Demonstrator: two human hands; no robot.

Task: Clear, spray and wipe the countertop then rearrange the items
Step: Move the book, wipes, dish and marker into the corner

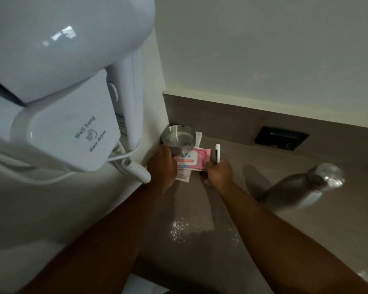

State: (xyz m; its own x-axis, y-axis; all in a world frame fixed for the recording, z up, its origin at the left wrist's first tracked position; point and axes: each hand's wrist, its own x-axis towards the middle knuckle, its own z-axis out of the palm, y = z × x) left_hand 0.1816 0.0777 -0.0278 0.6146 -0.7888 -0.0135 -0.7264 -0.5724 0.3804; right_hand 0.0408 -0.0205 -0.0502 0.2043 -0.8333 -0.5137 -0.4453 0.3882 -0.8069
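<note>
Wipes pack [192, 159] — soft, light, slippery; left hand [163, 166] presses it, right hand [219, 174] pinches pen [217, 154]; lift by edges.

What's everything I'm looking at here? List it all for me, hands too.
hair dryer: one, white, wall-mounted at upper left, coiled cord hanging
metal cup: one, silver, in the countertop's back corner
wipes pack: one, pink, in front of the cup
pen: one, white and black, upright in the right hand
metal bottle: one, silver, on the right
wall socket: one, black, on the backsplash
white specks: scattered on the grey countertop
left hand: on the cup
right hand: holds the pen
</note>
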